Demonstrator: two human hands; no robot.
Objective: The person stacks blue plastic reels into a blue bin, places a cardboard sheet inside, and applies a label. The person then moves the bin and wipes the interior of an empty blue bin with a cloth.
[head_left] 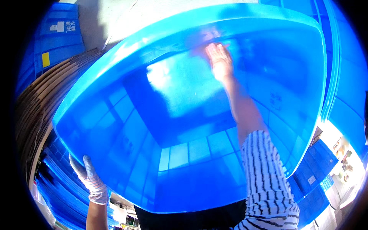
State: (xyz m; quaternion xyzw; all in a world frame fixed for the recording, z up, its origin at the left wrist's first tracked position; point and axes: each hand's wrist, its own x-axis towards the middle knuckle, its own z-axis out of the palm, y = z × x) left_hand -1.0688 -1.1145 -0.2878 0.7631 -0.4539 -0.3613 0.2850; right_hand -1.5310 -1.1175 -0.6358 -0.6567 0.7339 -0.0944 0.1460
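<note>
A large blue plastic bin (195, 165) fills most of the view, its hollow inside turned toward me. At its lower left edge is my left hand (91, 182), in a pale striped glove. One finger lies over the rim and another outside it, so the hand grips the rim. My right arm, in a black-and-white striped sleeve, reaches across the inside. My right hand (219, 60) rests against the far inner wall just below the rim, fingers stretched out and holding nothing. The wall's shiny surface mirrors the hand.
Brown flattened cardboard (42, 103) stands stacked to the left. Behind it is a blue container (57, 38) with a yellow label. Blue panels (63, 184) are piled at lower left. More blue containers (312, 168) stand at right, and pale floor (126, 17) shows beyond the bin.
</note>
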